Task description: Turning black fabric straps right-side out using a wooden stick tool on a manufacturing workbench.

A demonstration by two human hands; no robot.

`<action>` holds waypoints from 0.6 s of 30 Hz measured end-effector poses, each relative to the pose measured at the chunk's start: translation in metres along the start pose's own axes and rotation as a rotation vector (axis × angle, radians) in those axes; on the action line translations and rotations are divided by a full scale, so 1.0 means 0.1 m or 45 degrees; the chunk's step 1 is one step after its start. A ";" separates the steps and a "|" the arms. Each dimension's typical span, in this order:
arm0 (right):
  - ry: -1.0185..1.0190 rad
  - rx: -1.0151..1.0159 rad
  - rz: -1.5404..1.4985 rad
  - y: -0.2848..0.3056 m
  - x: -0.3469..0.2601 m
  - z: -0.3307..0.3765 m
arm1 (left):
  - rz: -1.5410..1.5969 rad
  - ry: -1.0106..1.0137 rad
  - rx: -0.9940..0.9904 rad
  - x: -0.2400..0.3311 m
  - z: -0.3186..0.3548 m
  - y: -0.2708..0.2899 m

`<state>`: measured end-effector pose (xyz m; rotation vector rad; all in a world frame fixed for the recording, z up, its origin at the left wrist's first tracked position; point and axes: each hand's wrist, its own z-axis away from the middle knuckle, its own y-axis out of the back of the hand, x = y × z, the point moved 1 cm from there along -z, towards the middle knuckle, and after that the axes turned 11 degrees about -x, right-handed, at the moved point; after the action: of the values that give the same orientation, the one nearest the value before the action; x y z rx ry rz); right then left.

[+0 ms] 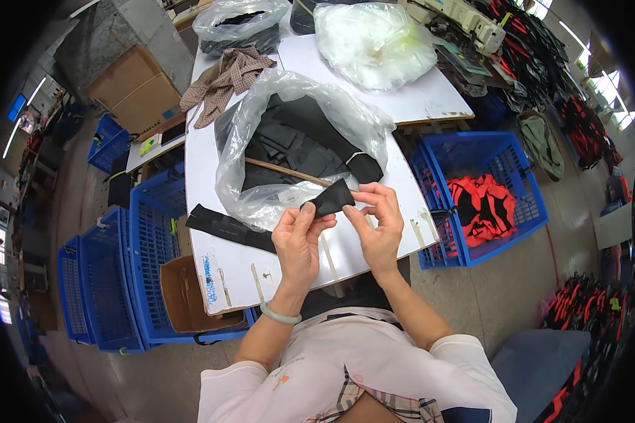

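Note:
Both my hands are raised over the front of the white table, pinching a small black fabric piece (335, 199) between them. My left hand (300, 243) grips its left end between thumb and fingers. At its right end, the thumb and fingertips of my right hand (379, 224) are closed on the cloth. A thin wooden stick (286, 170) runs leftward from the piece; whether it goes inside or behind the cloth, I cannot tell. Just beyond lies an open clear plastic bag (234, 158) filled with black fabric pieces (296, 137). Left of my hands a black strip (226, 228) rests on the table.
A checked cloth (229, 77) lies at the table's far left. Further back are a bag of white material (374, 46) and another plastic bag (240, 25). Blue crates (152, 247) stand left; a blue crate (504, 243) with red and black cloth is at right.

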<state>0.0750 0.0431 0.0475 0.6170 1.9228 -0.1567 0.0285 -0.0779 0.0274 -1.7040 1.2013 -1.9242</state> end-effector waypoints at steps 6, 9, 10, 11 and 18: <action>0.164 0.023 0.134 0.05 -0.01 -0.03 | -0.101 -0.041 0.012 -0.01 -0.01 0.01; 0.216 0.114 0.291 0.00 0.02 -0.02 | -0.030 0.044 0.028 0.02 0.02 -0.05; 0.268 0.156 0.378 0.00 0.04 -0.01 | -0.030 0.045 0.027 0.02 0.02 -0.06; 0.267 0.157 0.379 0.00 0.05 -0.01 | 0.033 0.069 0.016 0.01 0.02 -0.07; 0.485 0.226 0.579 -0.02 0.11 -0.04 | 0.273 0.173 0.033 -0.02 0.02 -0.11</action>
<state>0.0672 0.0468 0.0397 1.2588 2.0837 0.0889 0.0345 -0.0706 0.0335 -1.3877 1.3409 -1.9396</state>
